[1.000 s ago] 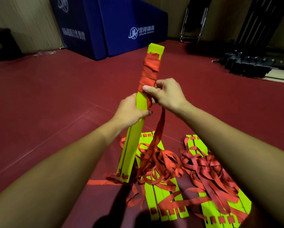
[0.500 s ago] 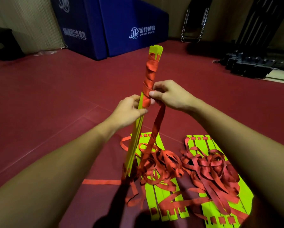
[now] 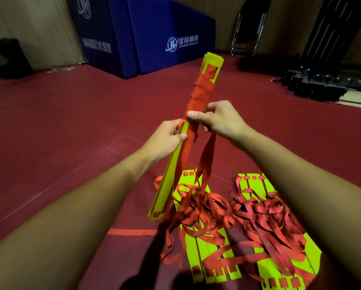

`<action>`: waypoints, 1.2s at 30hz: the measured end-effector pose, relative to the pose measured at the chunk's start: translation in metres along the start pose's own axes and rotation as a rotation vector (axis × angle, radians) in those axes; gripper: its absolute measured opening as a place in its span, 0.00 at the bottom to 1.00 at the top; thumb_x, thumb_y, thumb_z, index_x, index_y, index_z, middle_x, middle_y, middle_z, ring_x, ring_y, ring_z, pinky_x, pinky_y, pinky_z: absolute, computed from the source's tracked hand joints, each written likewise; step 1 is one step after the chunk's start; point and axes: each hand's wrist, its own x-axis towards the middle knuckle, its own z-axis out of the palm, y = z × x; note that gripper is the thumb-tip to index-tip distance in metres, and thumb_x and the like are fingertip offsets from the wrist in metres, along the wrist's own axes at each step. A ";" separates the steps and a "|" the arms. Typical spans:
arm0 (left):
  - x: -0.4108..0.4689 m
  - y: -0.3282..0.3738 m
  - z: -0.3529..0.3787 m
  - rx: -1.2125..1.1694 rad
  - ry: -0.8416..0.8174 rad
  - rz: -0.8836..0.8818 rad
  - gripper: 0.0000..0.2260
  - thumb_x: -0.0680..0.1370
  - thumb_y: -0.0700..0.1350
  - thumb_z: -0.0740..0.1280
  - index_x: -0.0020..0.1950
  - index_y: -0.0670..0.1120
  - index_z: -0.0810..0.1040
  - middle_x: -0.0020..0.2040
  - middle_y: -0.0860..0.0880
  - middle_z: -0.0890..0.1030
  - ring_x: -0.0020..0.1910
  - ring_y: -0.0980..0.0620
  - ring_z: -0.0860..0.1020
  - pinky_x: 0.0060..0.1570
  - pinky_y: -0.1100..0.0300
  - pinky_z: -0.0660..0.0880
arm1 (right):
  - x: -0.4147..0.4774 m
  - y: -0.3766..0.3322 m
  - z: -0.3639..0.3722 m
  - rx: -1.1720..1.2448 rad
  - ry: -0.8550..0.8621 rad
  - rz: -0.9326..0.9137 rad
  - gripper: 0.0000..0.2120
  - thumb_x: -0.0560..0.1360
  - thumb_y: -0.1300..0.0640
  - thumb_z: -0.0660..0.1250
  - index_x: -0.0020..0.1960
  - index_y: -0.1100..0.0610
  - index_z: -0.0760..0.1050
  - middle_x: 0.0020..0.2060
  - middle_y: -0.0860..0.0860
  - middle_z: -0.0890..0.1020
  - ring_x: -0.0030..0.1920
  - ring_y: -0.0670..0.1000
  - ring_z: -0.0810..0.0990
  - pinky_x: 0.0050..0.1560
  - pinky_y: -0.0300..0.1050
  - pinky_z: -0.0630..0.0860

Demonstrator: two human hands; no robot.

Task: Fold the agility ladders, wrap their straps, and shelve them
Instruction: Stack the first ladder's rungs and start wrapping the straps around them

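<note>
- Red floor (image 3: 71,132) held two flat ladders (image 3: 191,248) (straps tangled on top).
- Left hand (image 3: 165,137) gripped the tilted bundle (image 3: 169,181) mid-length.
- Right hand (image 3: 219,118) pinched the strap (image 3: 204,162) against it, just above.

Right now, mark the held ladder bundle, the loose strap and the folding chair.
ladder bundle (image 3: 167,181), head view, bare yellow lower half.
strap (image 3: 205,160), head view, slack hanging length.
folding chair (image 3: 249,24), head view, dark folded middle.

Upright yellow ladder bundle (image 3: 169,176), red strap (image 3: 199,95) half-wrapped
</note>
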 end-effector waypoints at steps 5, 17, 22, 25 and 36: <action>0.001 0.006 0.003 0.034 0.074 0.031 0.16 0.68 0.39 0.73 0.54 0.47 0.80 0.47 0.44 0.85 0.42 0.52 0.80 0.46 0.56 0.77 | 0.001 -0.004 0.011 0.078 0.133 -0.006 0.21 0.72 0.46 0.74 0.27 0.55 0.73 0.21 0.47 0.76 0.20 0.42 0.69 0.28 0.35 0.63; 0.002 0.001 0.017 0.627 0.322 -0.084 0.20 0.68 0.64 0.73 0.47 0.48 0.82 0.45 0.45 0.84 0.52 0.40 0.81 0.48 0.53 0.74 | 0.007 0.000 0.016 -0.034 0.228 0.050 0.23 0.75 0.46 0.71 0.25 0.55 0.73 0.20 0.47 0.77 0.22 0.43 0.72 0.35 0.43 0.70; -0.001 0.001 0.007 0.542 0.241 -0.064 0.13 0.75 0.55 0.72 0.56 0.51 0.85 0.46 0.46 0.85 0.51 0.43 0.82 0.51 0.53 0.77 | 0.004 -0.003 0.009 -0.016 -0.064 -0.049 0.12 0.81 0.59 0.63 0.39 0.58 0.77 0.30 0.48 0.79 0.31 0.47 0.74 0.40 0.47 0.73; -0.003 -0.002 0.002 0.343 0.101 -0.040 0.15 0.70 0.58 0.71 0.56 0.61 0.82 0.50 0.52 0.86 0.54 0.50 0.83 0.60 0.51 0.77 | -0.001 -0.005 0.003 0.074 -0.199 -0.069 0.09 0.82 0.63 0.60 0.45 0.60 0.75 0.32 0.50 0.78 0.32 0.46 0.74 0.39 0.42 0.72; -0.004 0.002 -0.001 0.058 -0.089 0.088 0.12 0.83 0.34 0.61 0.57 0.49 0.80 0.54 0.52 0.84 0.52 0.68 0.78 0.60 0.69 0.69 | -0.005 -0.002 0.000 0.343 -0.264 -0.003 0.04 0.79 0.62 0.67 0.51 0.61 0.73 0.31 0.53 0.76 0.30 0.46 0.73 0.32 0.36 0.70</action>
